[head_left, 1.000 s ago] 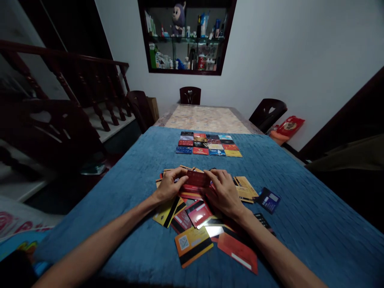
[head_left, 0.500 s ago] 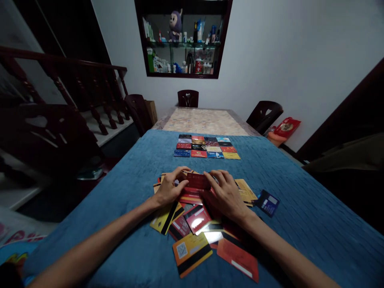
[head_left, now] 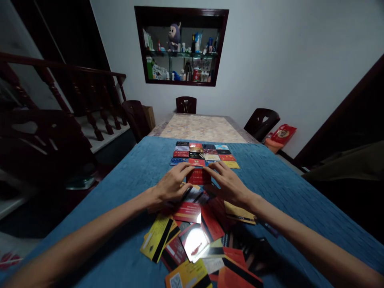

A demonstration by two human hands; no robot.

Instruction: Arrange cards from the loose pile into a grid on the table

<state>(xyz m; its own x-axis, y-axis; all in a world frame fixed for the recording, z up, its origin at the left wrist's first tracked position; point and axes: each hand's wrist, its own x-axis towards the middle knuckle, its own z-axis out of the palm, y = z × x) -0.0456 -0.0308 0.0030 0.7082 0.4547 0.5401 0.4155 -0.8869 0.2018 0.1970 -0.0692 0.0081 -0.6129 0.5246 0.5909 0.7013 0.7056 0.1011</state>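
A dark red card [head_left: 198, 176] is held upright between my two hands, just in front of the laid-out cards. My left hand [head_left: 173, 182] grips its left edge with thumb and fingers. On its right edge, the fingers of my right hand [head_left: 227, 182] are closed. Below my hands lies a loose heap of cards, among them a yellow card with a black stripe [head_left: 156, 237], a red card [head_left: 188, 212] and an orange card with a QR code [head_left: 189, 275]. Beyond, several rows of cards lie side by side, with a red card [head_left: 196, 162] in the nearest row.
A blue cloth [head_left: 120, 176] covers the near part of the table; its far part shows a patterned top [head_left: 198, 126]. Dark chairs [head_left: 262, 122] stand around it. A wall cabinet [head_left: 181, 48] holds bottles and a plush toy. A stair railing [head_left: 69, 92] runs at the left.
Both hands have moved forward with the dark red card, from over the heap to the near edge of the rows. The camera view has tilted slightly upward.
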